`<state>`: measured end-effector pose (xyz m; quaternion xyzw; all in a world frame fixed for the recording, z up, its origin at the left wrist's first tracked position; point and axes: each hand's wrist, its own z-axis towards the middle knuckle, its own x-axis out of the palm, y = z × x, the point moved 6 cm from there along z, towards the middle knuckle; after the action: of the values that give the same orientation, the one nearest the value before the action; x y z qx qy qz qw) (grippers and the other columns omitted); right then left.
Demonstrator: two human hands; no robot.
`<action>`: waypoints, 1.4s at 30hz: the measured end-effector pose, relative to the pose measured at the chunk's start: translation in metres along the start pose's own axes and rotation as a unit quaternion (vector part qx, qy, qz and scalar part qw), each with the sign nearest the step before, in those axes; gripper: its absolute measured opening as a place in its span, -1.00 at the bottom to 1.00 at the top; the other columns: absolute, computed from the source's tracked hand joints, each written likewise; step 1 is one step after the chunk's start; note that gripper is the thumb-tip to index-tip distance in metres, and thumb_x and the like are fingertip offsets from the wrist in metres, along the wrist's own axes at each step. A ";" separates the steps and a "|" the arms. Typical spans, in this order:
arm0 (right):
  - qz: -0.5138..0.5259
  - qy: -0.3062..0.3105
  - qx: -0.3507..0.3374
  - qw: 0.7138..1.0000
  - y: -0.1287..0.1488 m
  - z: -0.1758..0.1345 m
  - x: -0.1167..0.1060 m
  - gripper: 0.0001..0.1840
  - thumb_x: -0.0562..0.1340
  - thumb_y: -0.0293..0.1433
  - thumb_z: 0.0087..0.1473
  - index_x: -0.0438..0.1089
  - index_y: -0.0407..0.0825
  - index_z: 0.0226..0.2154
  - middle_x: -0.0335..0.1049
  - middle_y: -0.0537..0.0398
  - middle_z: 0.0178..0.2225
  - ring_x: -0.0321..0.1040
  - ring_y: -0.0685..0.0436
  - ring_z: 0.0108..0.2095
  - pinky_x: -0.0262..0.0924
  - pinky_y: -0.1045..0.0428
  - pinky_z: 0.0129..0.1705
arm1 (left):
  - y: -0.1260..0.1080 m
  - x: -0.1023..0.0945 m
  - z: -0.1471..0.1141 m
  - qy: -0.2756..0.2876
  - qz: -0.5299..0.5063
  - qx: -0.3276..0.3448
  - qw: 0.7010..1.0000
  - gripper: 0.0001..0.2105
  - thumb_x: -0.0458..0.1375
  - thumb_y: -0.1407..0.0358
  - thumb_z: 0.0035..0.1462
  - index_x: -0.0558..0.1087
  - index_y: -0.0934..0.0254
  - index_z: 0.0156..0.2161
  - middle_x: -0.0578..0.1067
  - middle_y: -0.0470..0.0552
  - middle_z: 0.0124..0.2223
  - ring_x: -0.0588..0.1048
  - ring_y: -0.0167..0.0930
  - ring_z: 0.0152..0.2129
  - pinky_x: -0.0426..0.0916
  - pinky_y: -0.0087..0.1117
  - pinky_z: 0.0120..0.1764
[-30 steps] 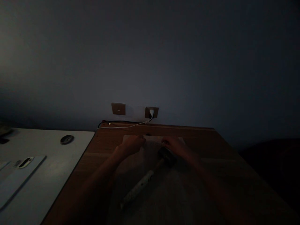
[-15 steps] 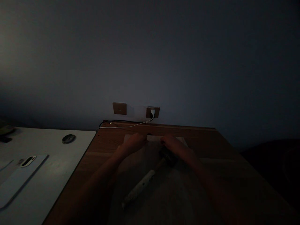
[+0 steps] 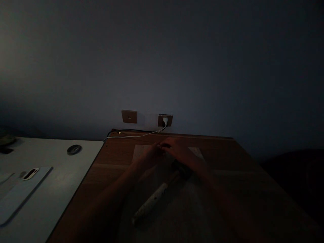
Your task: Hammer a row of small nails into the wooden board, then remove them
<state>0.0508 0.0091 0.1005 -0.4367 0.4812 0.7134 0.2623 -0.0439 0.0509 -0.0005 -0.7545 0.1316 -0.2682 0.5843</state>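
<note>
In dim light, my left hand [image 3: 152, 154] and my right hand [image 3: 175, 148] meet above the far end of a pale board [image 3: 177, 209]. Both have bent fingers drawn together; a small pale bit shows at the fingertips, too dark to name. Beneath my right wrist is the dark head of a hammer [image 3: 182, 169], partly covered by that arm. Its handle, wrapped in something whitish toward the end, slants to the lower left across the board.
The board lies on a brown wooden table [image 3: 217, 152] against a wall. A white plug [image 3: 165, 120] with a cable sits in a wall socket, beside another brown wall plate [image 3: 129, 116]. On the white table [image 3: 60, 175] at left are a roll of tape [image 3: 74, 149] and a light cutting board [image 3: 25, 192].
My hands have come together from either side of the board's far edge, the right one moving left and the left one slightly right. The hammer stays where it was.
</note>
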 end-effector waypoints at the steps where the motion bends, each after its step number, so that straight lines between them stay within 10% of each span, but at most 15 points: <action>1: 0.006 0.006 -0.016 1.000 0.006 0.002 0.002 -0.74 0.24 -0.54 0.20 0.56 -0.03 -0.09 0.58 -0.03 -0.08 0.47 -0.13 -0.06 0.27 -0.04 0.05 | 0.000 0.002 -0.001 0.000 -0.003 0.003 1.000 -0.75 0.05 0.13 0.31 0.43 0.26 -0.25 0.45 -0.01 -0.36 0.45 -0.46 -0.46 0.34 -0.50 -0.44; 7: 0.053 -0.044 -0.039 0.997 0.012 0.006 -0.004 -0.76 0.24 -0.48 0.24 0.55 -0.02 -0.07 0.58 -0.01 -0.07 0.49 -0.12 -0.07 0.28 -0.04 0.04 | -0.010 -0.004 -0.006 0.003 -0.177 -0.042 0.983 -0.84 0.13 0.27 0.25 0.42 0.31 -0.32 0.39 -0.06 -0.43 0.34 -0.56 -0.60 0.12 -0.61 -0.63; 11: -0.054 -0.045 0.066 0.995 -0.014 -0.003 -0.012 -0.75 0.16 -0.34 0.34 0.52 -0.05 -0.07 0.57 -0.05 -0.06 0.47 -0.12 -0.06 0.26 0.02 0.01 | -0.021 -0.018 -0.006 -0.016 -0.245 -0.069 0.967 -0.81 0.11 0.34 0.26 0.36 0.33 -0.40 0.32 -0.09 -0.48 0.30 -0.59 -0.62 0.03 -0.63 -0.67; 20: -0.179 0.110 0.172 0.962 -0.054 -0.016 0.026 -0.82 0.24 -0.47 0.17 0.56 -0.16 -0.23 0.58 -0.27 -0.12 0.51 -0.26 -0.10 0.23 0.02 -0.15 | -0.026 -0.041 -0.002 0.008 0.083 0.005 0.996 -0.78 0.29 0.20 0.09 0.51 0.37 -0.31 0.31 -0.15 -0.52 0.21 -0.57 -0.63 0.04 -0.54 -0.56; 26: -0.156 0.131 0.133 0.970 -0.039 -0.007 0.030 -0.75 0.20 -0.57 0.11 0.54 -0.12 -0.17 0.58 -0.15 -0.11 0.48 -0.20 -0.07 0.19 0.05 -0.13 | -0.027 -0.036 -0.005 -0.002 0.474 0.077 0.877 -0.84 0.26 0.37 0.03 0.61 0.30 -0.23 0.51 -0.07 -0.42 0.44 -0.44 -0.47 0.22 -0.49 -0.42; 35: -0.140 0.125 0.121 0.975 -0.025 -0.004 0.041 -0.71 0.15 -0.62 0.15 0.54 -0.17 -0.15 0.55 -0.22 -0.04 0.45 -0.21 0.01 0.17 0.06 -0.05 | -0.026 -0.012 -0.019 0.025 0.669 0.095 0.737 -0.77 0.09 0.41 0.19 0.58 0.30 -0.13 0.64 0.15 -0.19 0.61 -0.24 -0.25 0.40 -0.37 -0.23; 42: -0.117 0.106 0.109 0.981 -0.023 -0.004 0.040 -0.66 0.14 -0.66 0.13 0.56 -0.15 -0.14 0.58 -0.19 -0.08 0.47 -0.21 -0.02 0.19 0.04 -0.05 | -0.022 -0.006 -0.021 0.061 0.676 0.138 0.722 -0.78 0.06 0.43 0.23 0.54 0.24 -0.13 0.64 0.14 -0.11 0.61 -0.25 -0.17 0.42 -0.36 -0.14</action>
<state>0.0513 0.0130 0.0548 -0.5315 0.5270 0.5707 0.3377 -0.0629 0.0433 0.0223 -0.3589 0.6034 0.1370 0.6988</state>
